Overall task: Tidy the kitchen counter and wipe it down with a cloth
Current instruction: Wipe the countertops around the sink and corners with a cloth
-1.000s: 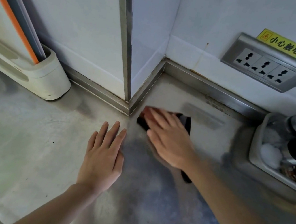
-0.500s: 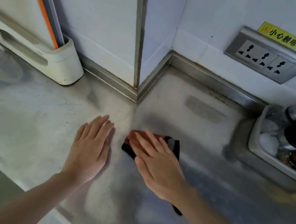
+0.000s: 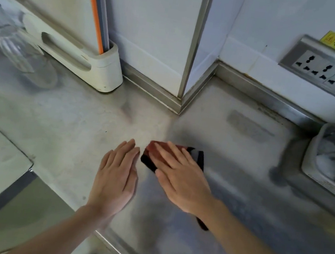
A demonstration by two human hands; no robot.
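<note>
One cloth (image 3: pixel 152 151) apparently runs diagonally under right hand (image 3: pixel 184 179).

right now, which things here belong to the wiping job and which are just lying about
In the job: cloth, right hand pressing flat on it, left hand flat on the counter.
Lying about: white holder, clear glass container, socket panel, white bin of bottles.

Both bare forearms extended forward and inward. The left hand (image 3: pixel 115 175) lay palm down, fingers (image 3: pixel 129 149) straight and close together. The right hand (image 3: pixel 182 179), just beside it, was also flat, its fingers slightly spread and angled leftward.
</note>
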